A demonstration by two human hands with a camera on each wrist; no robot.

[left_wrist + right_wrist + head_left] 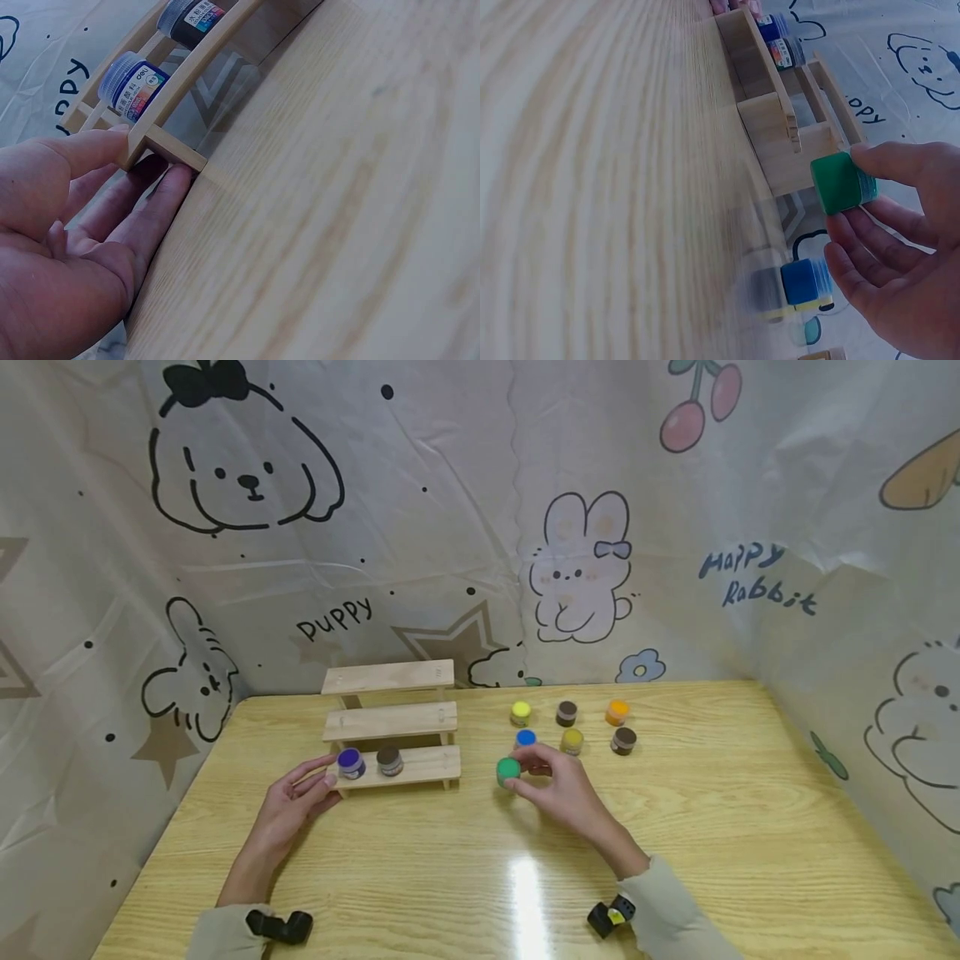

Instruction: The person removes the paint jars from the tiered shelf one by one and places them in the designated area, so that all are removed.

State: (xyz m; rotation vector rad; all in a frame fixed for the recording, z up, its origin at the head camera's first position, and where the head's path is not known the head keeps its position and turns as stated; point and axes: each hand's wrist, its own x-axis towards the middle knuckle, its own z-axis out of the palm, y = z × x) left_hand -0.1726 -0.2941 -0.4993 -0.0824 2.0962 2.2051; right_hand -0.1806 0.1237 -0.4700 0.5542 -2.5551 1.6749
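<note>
A three-step wooden shelf (420, 767) stands at the left of the table. My left hand (288, 804) grips the left end of its lowest step, thumb above and fingers at the leg, as the left wrist view shows. On that step sit a purple-blue paint jar (133, 88) and, to its right, a dark brown paint jar (389, 761). To the right of the shelf, my right hand (558, 785) pinches a green paint jar (841, 182) between thumb and fingertips, held over the table. Just behind those fingers is a blue paint jar (526, 739).
More paint jars stand in rows at the back right: yellow (521, 713), dark brown (566, 713), orange (617, 712), dark yellow (572, 742) and another dark brown jar (623, 741). A printed curtain (450, 527) hangs behind the wood-grain table (420, 877).
</note>
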